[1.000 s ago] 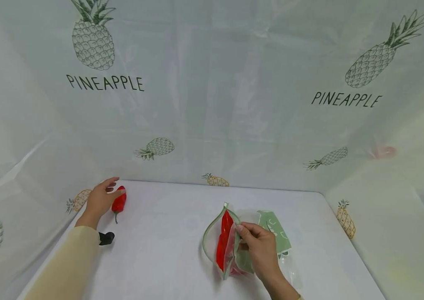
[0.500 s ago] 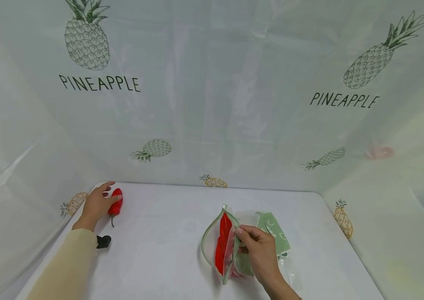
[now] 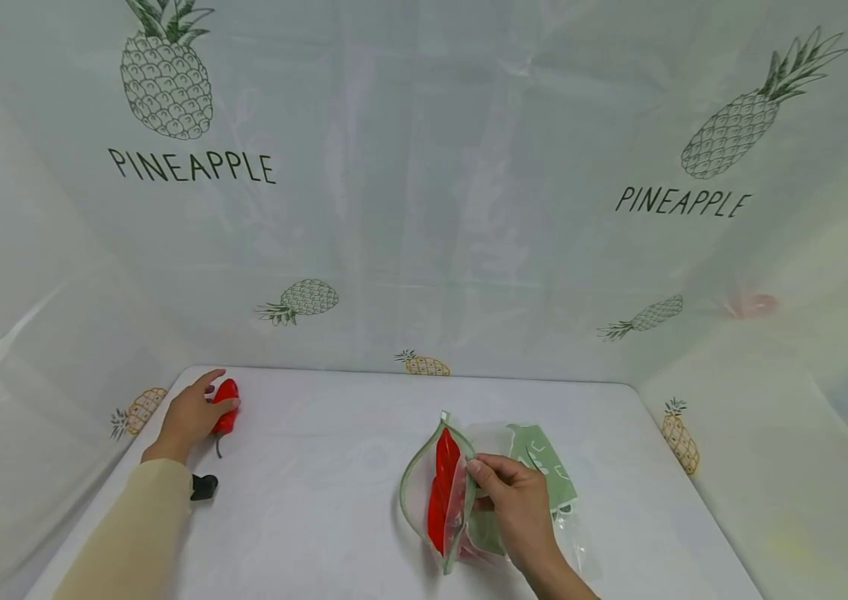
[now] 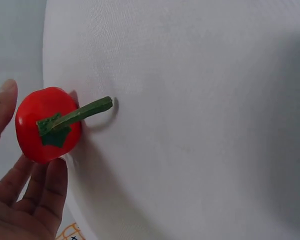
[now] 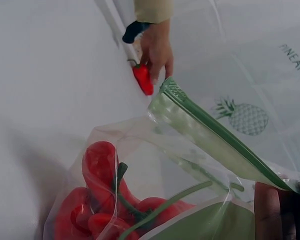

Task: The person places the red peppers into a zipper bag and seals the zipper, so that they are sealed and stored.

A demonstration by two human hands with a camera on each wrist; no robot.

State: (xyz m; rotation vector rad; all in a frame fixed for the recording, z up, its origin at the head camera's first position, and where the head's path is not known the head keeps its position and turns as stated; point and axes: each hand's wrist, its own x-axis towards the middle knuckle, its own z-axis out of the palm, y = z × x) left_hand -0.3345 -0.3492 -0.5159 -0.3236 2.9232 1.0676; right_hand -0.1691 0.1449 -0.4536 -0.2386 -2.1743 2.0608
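A red toy-like pepper (image 3: 225, 407) with a green stem lies at the table's far left corner. My left hand (image 3: 192, 417) is around it, the thumb just short of its side in the left wrist view and the fingers (image 4: 52, 187) close against its lower side. With thumb and fingers, my right hand (image 3: 517, 500) pinches the green-edged rim of a clear zip bag (image 3: 412, 487), whose mouth gapes. Several red peppers (image 5: 102, 170) with green stems are inside the bag. Part of the right hand is cut off in the right wrist view.
A green printed sheet or bag panel (image 3: 547, 467) lies right of the zip bag, with clear plastic (image 3: 577, 542) below it. White table (image 3: 304, 483) extends between the hands. Pineapple-printed curtains (image 3: 424, 208) hang along the back and sides. A black wrist device (image 3: 204, 487) juts from the left sleeve.
The whole head view has shifted slightly left and down. My left hand has settled a little closer around the pepper; the right hand keeps its pinch on the bag rim.
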